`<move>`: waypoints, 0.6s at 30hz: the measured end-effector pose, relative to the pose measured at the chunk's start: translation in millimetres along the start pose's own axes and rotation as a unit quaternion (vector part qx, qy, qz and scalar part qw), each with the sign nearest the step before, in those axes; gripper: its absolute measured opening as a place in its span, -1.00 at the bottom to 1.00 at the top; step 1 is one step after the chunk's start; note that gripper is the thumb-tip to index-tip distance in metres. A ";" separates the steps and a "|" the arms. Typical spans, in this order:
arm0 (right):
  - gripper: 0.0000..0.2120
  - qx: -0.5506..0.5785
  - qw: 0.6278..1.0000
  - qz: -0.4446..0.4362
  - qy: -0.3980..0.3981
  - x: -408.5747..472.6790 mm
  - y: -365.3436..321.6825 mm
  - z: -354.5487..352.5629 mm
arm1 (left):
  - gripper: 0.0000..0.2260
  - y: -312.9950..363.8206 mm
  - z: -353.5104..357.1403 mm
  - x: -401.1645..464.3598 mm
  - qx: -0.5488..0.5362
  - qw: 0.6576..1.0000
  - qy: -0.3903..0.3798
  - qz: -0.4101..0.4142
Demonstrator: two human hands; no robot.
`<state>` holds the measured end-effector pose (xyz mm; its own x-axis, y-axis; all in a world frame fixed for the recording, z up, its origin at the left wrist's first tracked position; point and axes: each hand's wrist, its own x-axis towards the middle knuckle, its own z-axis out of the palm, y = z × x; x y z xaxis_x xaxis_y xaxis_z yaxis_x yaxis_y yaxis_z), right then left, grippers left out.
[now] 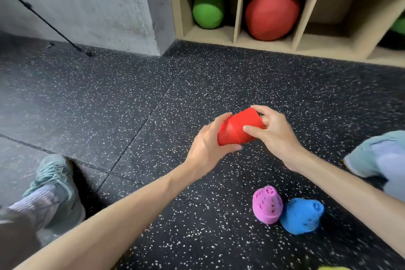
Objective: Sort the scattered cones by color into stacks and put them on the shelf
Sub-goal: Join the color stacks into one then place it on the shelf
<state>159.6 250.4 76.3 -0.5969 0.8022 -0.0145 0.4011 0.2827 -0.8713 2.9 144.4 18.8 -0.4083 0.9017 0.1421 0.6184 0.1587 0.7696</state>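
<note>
red stack [240, 128] lay tilted between hands | left hand [208, 147] gripped wide end, right hand [271, 131] narrow end | shelf [241, 6] ahead

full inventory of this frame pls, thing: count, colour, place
red cone stack: 1, red, held above the floor in both hands
pink cone stack: 1, pink, floor, near right
blue cone stack: 1, blue, floor, touching the pink one
shelf: 1, beige, cubbies, top right
green bag: 1, green, left cubby
red bag: 1, red, middle cubby
floor: black, white-speckled
shoes: 2, grey-green, either side
left hand: grips the stack's wide end
right hand: grips its narrow end
</note>
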 end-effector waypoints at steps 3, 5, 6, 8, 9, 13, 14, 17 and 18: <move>-0.34 -0.033 0.999 -0.029 -0.010 -37.2 -22.3 -20.2 | -0.24 28.4 -15.5 -26.6 -0.011 1.000 0.009 0.026; -0.33 -0.073 0.996 -0.049 -0.005 -63.1 -36.4 -32.3 | -0.24 47.0 -24.7 -45.1 -0.020 0.998 0.014 0.049; -0.34 -0.088 0.995 -0.055 0.002 -75.8 -41.8 -37.8 | -0.25 56.2 -29.1 -54.3 -0.023 0.998 0.016 0.058; -0.36 -0.088 0.994 -0.057 0.020 -98.2 -46.8 -48.4 | -0.28 72.9 -38.2 -71.1 -0.034 0.997 0.017 0.070; -0.37 -0.081 0.995 -0.054 0.030 -108.1 -47.2 -52.8 | -0.31 80.1 -42.6 -79.3 -0.042 0.996 0.017 0.075; -0.52 -0.035 0.997 -0.039 0.062 -140.1 -41.7 -59.4 | -0.38 104.2 -56.1 -108.7 -0.126 0.989 0.049 0.053; -0.56 -0.020 0.997 -0.034 0.066 -146.2 -39.3 -57.7 | -0.38 109.4 -57.0 -113.4 -0.150 0.986 0.058 0.045; -0.53 0.051 0.996 -0.017 0.077 -157.7 -30.0 -50.9 | -0.40 119.1 -53.8 -120.3 -0.224 0.971 0.081 0.035; -0.52 0.075 0.994 -0.009 0.077 -160.2 -28.1 -49.0 | -0.41 121.0 -51.4 -121.3 -0.247 0.965 0.086 0.033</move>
<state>278.0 139.8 127.1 -0.4840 0.8726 0.0665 0.2762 0.2244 -0.9345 92.7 33.5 126.7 -0.5103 0.8166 0.2698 0.2695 -0.1461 0.9519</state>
